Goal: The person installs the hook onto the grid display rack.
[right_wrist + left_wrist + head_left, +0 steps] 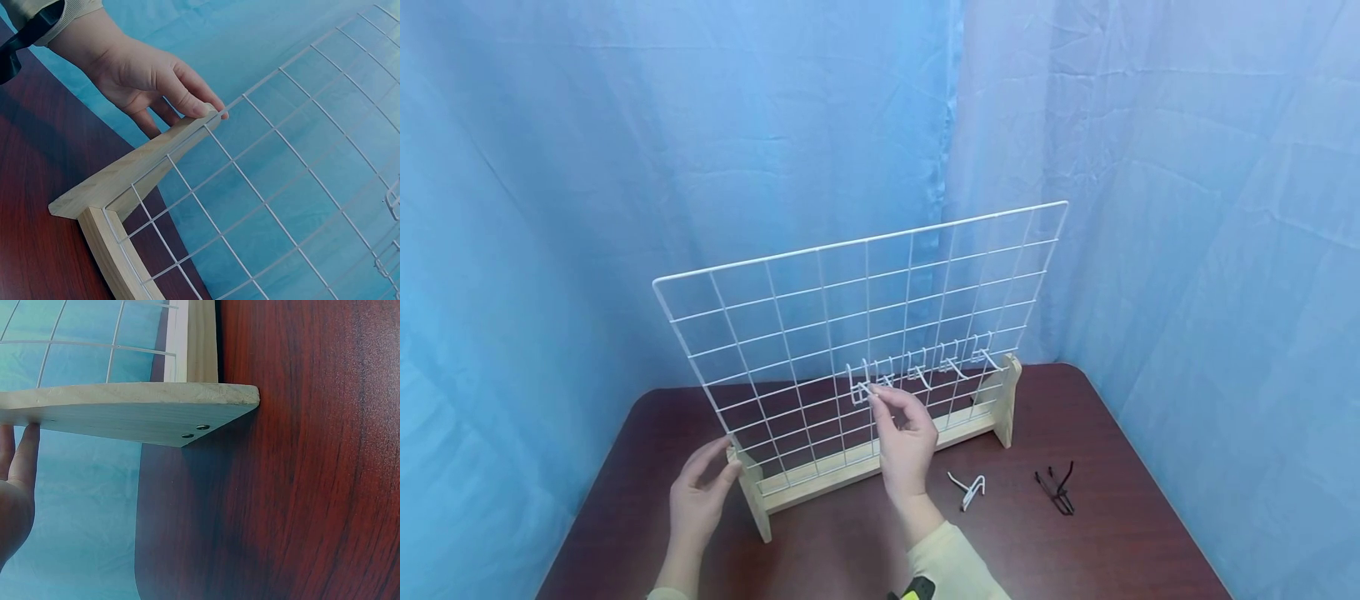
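The head view shows the right hand (906, 446) pinching the leftmost white hook (859, 395) at the front of the wire grid (819, 248), with four other hooks in a row to its right. The loose white hook (972, 493) and the black hook (1060, 498) lie on the surface (1120, 550) only there. The right wrist view shows the left hand (140, 72) pinching the wooden upright's (125, 172) top; the left wrist view alone reveals two screw heads (203, 427) low on its outer face.
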The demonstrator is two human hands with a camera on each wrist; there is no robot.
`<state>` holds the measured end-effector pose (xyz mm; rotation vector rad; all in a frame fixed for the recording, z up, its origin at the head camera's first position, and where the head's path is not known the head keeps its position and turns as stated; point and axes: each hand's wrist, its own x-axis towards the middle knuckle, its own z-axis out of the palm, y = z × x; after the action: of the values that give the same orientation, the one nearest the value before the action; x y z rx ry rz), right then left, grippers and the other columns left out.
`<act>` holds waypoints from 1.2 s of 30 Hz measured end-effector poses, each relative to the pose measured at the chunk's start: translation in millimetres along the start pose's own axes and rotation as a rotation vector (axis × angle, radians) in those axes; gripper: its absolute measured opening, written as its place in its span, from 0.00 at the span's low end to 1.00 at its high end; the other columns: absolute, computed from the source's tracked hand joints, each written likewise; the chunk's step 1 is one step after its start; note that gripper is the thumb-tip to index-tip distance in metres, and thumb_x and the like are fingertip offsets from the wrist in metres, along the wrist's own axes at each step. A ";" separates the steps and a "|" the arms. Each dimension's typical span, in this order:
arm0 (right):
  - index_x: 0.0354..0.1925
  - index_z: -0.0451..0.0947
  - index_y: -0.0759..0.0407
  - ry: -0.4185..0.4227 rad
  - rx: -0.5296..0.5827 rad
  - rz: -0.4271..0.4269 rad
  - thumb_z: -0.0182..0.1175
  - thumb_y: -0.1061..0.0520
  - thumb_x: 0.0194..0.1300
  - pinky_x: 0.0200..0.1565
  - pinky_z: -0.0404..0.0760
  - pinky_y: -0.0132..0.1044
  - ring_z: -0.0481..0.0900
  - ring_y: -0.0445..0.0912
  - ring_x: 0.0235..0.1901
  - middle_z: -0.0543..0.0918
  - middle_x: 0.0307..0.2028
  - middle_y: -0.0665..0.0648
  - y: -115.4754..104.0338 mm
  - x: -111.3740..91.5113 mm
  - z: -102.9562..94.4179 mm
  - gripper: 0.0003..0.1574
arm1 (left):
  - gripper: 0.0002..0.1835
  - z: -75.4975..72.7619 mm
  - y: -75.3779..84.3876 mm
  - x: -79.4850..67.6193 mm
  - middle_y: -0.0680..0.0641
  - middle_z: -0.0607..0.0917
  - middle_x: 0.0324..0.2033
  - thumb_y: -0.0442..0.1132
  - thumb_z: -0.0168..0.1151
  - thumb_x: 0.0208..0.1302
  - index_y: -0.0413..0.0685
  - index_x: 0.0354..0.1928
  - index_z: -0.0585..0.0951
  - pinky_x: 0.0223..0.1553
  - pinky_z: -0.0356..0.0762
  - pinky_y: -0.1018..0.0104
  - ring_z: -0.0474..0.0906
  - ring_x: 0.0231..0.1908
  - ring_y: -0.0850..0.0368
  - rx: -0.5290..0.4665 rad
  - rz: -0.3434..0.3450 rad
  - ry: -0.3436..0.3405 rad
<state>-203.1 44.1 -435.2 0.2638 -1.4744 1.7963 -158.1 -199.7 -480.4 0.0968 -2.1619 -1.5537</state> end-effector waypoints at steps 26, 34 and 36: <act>0.34 0.82 0.77 0.012 -0.065 0.019 0.66 0.79 0.53 0.47 0.86 0.35 0.85 0.48 0.42 0.86 0.36 0.68 -19.4 0.3 11.7 0.08 | 0.20 0.1 -2.4 0.0 0.66 0.77 0.48 0.21 0.67 0.57 0.31 0.53 0.81 0.44 0.79 0.82 0.72 0.50 0.76 0.004 0.035 0.007; 0.34 0.82 0.76 -0.009 -0.086 0.022 0.66 0.79 0.53 0.47 0.86 0.35 0.84 0.60 0.42 0.85 0.36 0.70 -19.1 -2.3 12.0 0.08 | 0.20 0.0 -1.7 -0.3 0.67 0.77 0.47 0.21 0.67 0.58 0.32 0.54 0.81 0.44 0.79 0.83 0.72 0.50 0.76 0.008 0.021 0.004; 0.34 0.82 0.77 -0.014 -0.081 0.020 0.66 0.79 0.53 0.47 0.86 0.36 0.84 0.62 0.41 0.85 0.36 0.71 -15.8 -3.6 11.2 0.08 | 0.20 -0.1 -1.6 -0.3 0.66 0.77 0.47 0.22 0.67 0.58 0.32 0.54 0.81 0.44 0.79 0.83 0.72 0.50 0.76 0.007 0.020 0.002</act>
<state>-193.5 32.7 -422.3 0.2214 -1.5608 1.7494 -158.2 -200.3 -482.0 0.0785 -2.1600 -1.5340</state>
